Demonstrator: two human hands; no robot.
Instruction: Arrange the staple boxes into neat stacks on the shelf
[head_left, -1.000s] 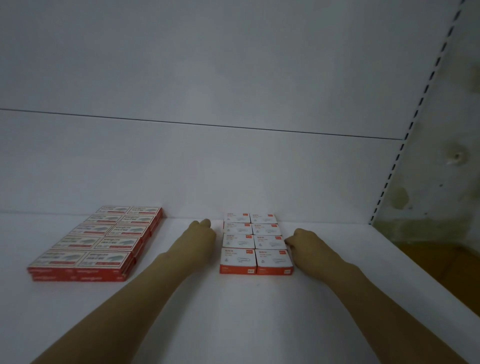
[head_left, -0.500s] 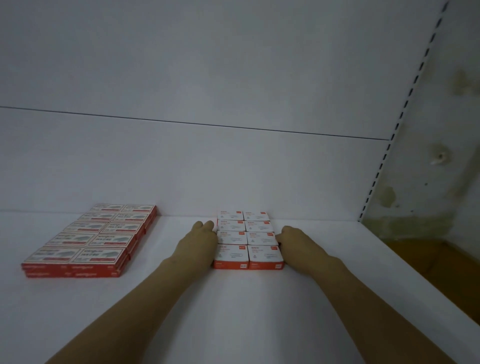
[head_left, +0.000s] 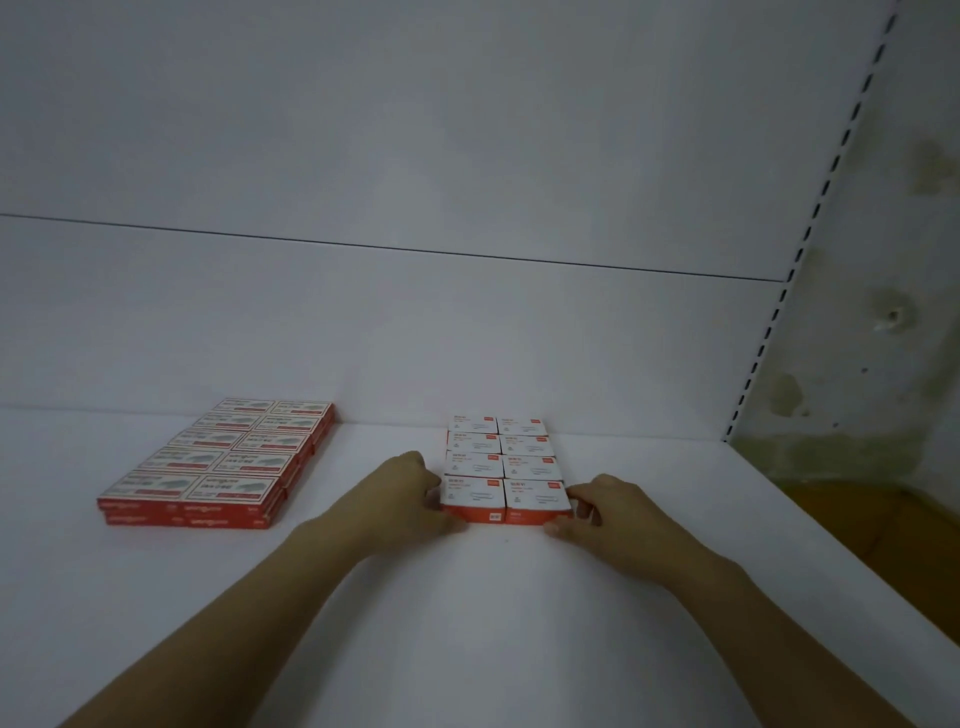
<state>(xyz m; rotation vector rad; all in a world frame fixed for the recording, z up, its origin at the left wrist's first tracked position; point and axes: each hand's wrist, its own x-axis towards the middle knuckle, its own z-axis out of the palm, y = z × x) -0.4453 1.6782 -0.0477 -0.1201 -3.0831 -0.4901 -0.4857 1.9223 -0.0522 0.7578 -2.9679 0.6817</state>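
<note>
Left hand (head_left: 402, 491) and right hand (head_left: 609, 512) grip front staple boxes (head_left: 506, 500).

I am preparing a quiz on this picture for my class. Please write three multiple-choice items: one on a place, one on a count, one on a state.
1. Where is the white block from the red block?
A) left
B) right
C) on top

2. How many box tops show in the white block?
A) four
B) eight
C) twelve

3. What do the left grip and right grip do?
A) hold the white block's front row
B) hang idle, touching nothing
C) lift one box high

Key:
1 B, it lies apart, to the red block's right.
2 B, two columns of four.
3 A, fingers curl at both front corners.
</note>
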